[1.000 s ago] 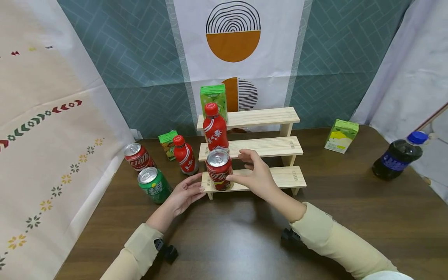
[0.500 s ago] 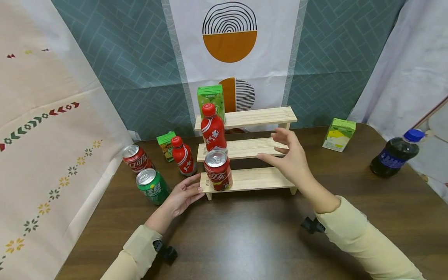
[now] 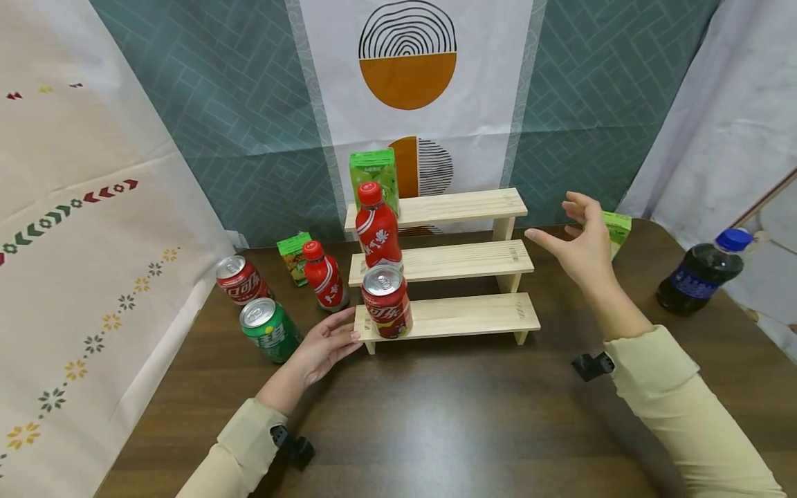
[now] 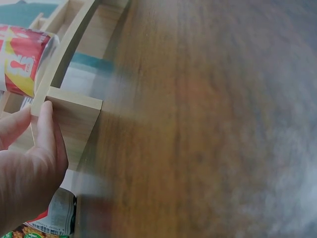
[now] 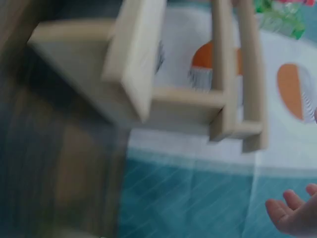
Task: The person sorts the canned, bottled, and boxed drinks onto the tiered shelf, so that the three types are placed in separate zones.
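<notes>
On the table, right hand has swung right, fingers spread wide; left hand stays touching the wooden rack.

Three-step wooden rack stands upright on the table. Left hand touches the lowest step's left end. Red can stands upright on that end.

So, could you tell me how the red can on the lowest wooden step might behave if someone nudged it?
The red can stands upright near the left end of the lowest step, so a sideways nudge could slide it off that end. Its smooth metal wall probably slips easily on bare wood. If tipped, its round body would likely roll.
</notes>
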A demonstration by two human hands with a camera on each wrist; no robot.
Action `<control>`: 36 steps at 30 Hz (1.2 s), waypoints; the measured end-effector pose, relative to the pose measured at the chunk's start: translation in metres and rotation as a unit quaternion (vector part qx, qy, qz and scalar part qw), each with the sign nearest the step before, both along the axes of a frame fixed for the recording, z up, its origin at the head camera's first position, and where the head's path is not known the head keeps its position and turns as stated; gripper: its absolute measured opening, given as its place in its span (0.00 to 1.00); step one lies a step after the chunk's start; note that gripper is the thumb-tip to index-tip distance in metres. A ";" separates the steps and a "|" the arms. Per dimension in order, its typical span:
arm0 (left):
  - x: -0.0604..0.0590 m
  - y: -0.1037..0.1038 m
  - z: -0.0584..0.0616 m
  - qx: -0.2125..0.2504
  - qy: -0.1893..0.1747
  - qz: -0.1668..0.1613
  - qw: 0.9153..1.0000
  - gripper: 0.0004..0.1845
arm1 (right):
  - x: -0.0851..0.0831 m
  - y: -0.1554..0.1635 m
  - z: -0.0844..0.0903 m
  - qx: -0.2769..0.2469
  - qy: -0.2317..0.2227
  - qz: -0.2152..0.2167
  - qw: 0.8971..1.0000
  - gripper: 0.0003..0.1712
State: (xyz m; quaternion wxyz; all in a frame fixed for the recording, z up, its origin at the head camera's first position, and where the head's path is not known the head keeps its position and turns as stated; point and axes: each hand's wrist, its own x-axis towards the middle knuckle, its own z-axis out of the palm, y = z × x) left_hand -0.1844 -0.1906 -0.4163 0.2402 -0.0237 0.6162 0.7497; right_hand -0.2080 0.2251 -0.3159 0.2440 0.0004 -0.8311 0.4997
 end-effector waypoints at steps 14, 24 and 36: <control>0.000 0.001 -0.001 0.006 0.002 0.006 1.000 0.33 | -0.023 0.048 -0.028 -0.008 -0.035 -0.134 0.990 0.51; -0.001 0.000 -0.002 0.008 0.000 0.004 1.000 0.34 | -0.035 0.084 -0.052 -0.046 -0.098 -0.168 0.980 0.52; -0.001 -0.001 -0.001 0.007 -0.009 0.005 1.000 0.34 | -0.047 0.109 -0.072 -0.024 -0.130 -0.145 0.981 0.55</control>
